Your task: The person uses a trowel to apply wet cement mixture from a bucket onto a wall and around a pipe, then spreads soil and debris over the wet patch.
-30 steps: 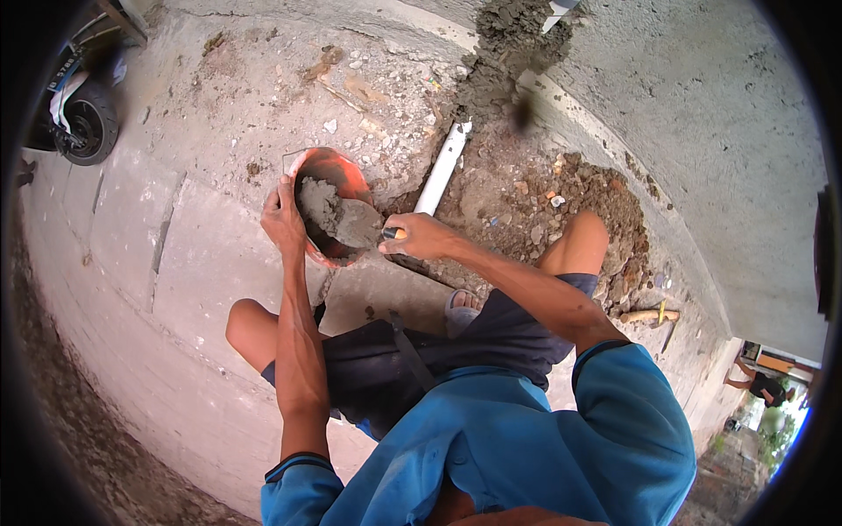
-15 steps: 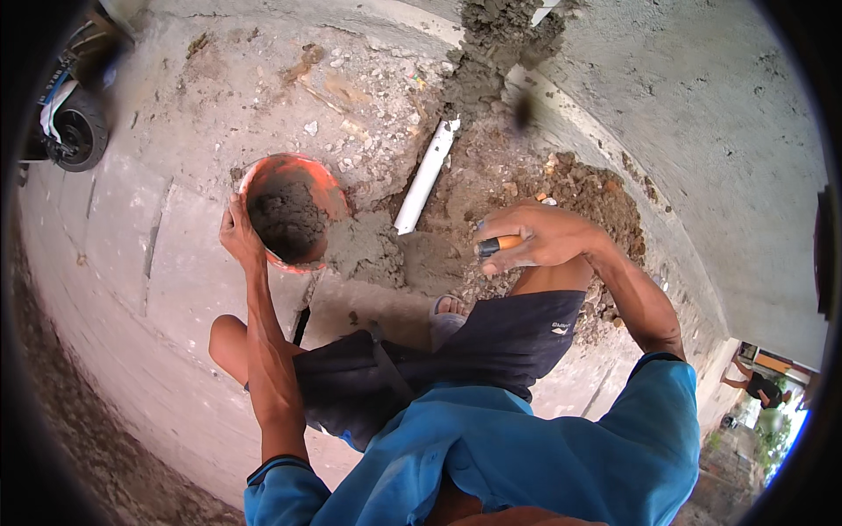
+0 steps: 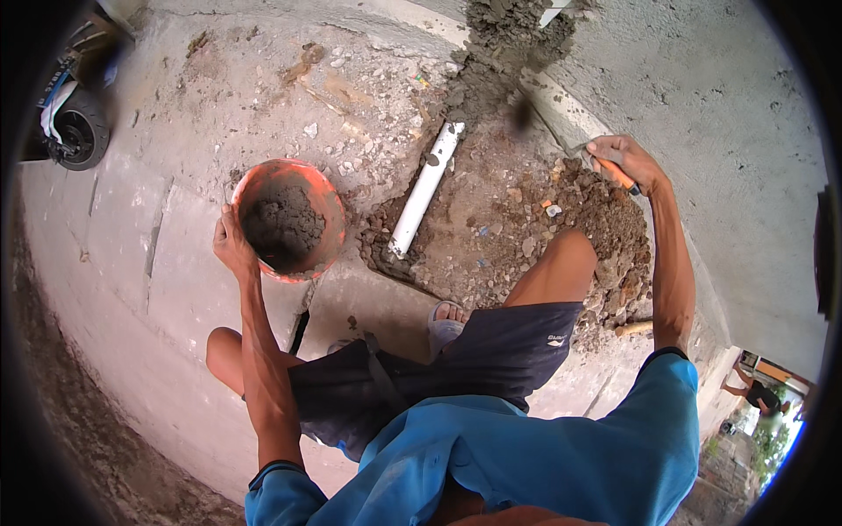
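Observation:
My left hand [image 3: 233, 244] is closed on the rim of an orange bucket [image 3: 337, 210], which holds wet grey mortar [image 3: 285, 219] and tips slightly. Out to the right, beside the wall's foot, my right hand [image 3: 630, 163] grips a trowel [image 3: 624, 179] by its orange and black handle. The thin grey blade points up and left toward a heap of wet mortar [image 3: 502, 54] at the wall base. A white plastic pipe [image 3: 424, 191] lies in the dug strip of soil between bucket and wall, its far end near the heap.
Loose soil and rubble [image 3: 605, 210] lie below the trowel, along the rough grey wall [image 3: 702, 105]. Concrete slabs [image 3: 202, 254] cover the ground at left. A parked motorbike's wheel [image 3: 81, 131] shows at far left; a person [image 3: 761, 393] stands far right.
My right hand has swung up and right with the trowel, from near my knee to the wall. Mortar beside the bucket no longer shows there, uncovering the pipe's near end. The bucket shifted slightly.

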A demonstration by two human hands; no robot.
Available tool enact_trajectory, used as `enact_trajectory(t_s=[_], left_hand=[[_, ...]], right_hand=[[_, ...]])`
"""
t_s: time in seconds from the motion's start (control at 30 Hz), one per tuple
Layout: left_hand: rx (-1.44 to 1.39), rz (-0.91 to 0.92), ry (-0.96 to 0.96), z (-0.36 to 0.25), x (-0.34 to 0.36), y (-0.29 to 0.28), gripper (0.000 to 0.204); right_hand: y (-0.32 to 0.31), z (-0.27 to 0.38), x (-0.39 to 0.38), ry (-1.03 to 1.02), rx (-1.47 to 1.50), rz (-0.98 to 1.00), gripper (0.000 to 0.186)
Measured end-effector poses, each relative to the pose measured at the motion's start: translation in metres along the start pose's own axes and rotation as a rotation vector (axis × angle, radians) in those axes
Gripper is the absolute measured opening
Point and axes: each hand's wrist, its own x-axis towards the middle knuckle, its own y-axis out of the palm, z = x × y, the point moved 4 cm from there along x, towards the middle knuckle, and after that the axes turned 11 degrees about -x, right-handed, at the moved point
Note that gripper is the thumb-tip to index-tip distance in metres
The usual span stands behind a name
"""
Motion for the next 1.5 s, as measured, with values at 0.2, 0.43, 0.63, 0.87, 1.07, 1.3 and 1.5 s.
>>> enact_trajectory(t_s=[0.2, 0.43, 0.63, 0.87, 1.07, 1.3, 1.5], left_hand=[[0.013, 0.047, 0.018, 0.008, 0.001, 0.009, 0.049], [0.041, 0.034, -0.019, 0.0, -0.007, 0.014, 0.049], [0.101, 0.077, -0.067, 0.0, -0.008, 0.013, 0.05], [0.001, 0.072, -0.151, 0.006, -0.001, -0.01, 0.047], [-0.042, 0.02, -0.087, 0.01, -0.001, -0.014, 0.044], [0.003, 0.077, -0.104, 0.008, -0.005, -0.002, 0.042], [0.073, 0.086, -0.082, 0.01, -0.004, 0.007, 0.048]], right_hand=[[0.05, -0.018, 0.017, 0.022, -0.449, 0.002, 0.051], [0.256, 0.131, 0.016, -0.591, -0.768, 0.078, 0.033], [0.364, 0.213, 0.057, -0.712, -1.031, -0.038, 0.026], [0.412, 0.245, 0.058, -0.809, -1.035, -0.012, 0.013], [0.43, 0.244, 0.042, -0.803, -1.039, 0.172, 0.02], [0.437, 0.241, 0.046, -0.685, -0.694, 0.397, 0.039], [0.402, 0.199, 0.041, -0.561, -0.35, 0.455, 0.049]])
